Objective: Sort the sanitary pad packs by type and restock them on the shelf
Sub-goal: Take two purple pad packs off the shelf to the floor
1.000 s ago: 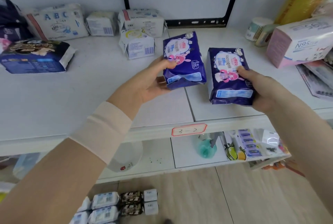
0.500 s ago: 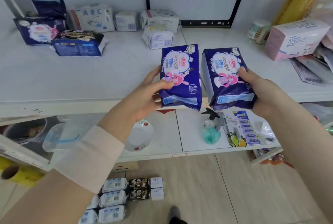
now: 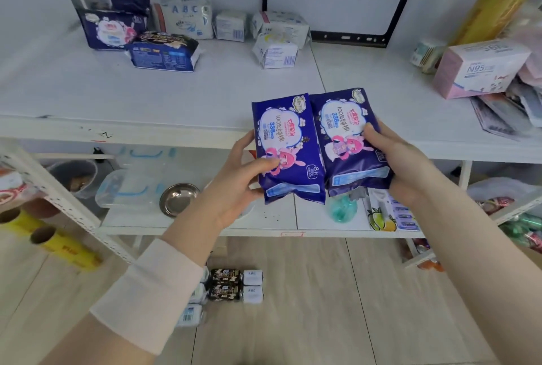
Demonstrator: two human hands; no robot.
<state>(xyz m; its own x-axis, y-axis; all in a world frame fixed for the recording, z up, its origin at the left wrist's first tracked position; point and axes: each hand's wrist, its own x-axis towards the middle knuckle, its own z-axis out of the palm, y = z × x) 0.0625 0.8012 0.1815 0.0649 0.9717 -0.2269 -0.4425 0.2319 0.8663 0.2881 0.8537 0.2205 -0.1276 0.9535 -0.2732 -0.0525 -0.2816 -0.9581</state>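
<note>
Figure: two glossy dark-blue plastic sanitary pad packs with a pink rabbit print. The left pack and right pack, apart over the white shelf board a second ago, now touch edge to edge, held off the board before its front lip. Their matching prints suggest one type, probably bound for the like dark-blue pack standing at the rear left. The left hand clamps its pack, thumb on the face, fingers curled behind. The right hand grips likewise, thumb across the print.
</note>
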